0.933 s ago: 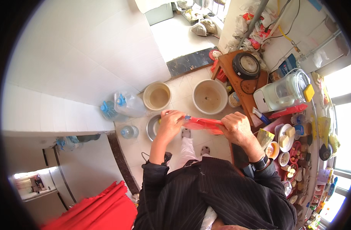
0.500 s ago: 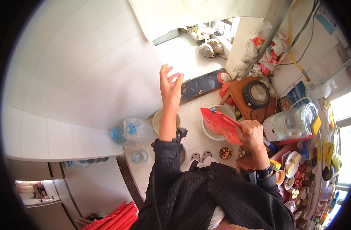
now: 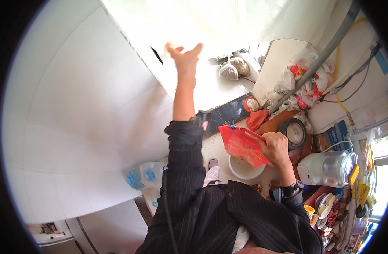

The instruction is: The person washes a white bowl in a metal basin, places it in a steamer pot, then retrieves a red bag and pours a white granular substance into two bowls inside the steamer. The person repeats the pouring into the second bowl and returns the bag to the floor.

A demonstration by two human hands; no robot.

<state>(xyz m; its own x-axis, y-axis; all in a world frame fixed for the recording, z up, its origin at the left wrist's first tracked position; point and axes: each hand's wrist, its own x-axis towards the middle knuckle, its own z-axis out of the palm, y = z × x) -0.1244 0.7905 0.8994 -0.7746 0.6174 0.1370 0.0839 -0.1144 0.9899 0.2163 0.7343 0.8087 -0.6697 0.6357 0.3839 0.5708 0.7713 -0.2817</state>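
Bright daylight; curtain point(image 3: 244, 21) blown out up top; window point(image 3: 381, 180) glares at right; soft shadow on wall point(image 3: 88, 110); left hand point(image 3: 185, 61) slightly blurred, washed out; lines bend rimward; corners black.

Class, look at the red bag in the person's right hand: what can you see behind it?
Partly behind the red bag in the right hand is a pale basin on the tiled floor. The basin's near rim and part of its inside show; the bag hides its far side.
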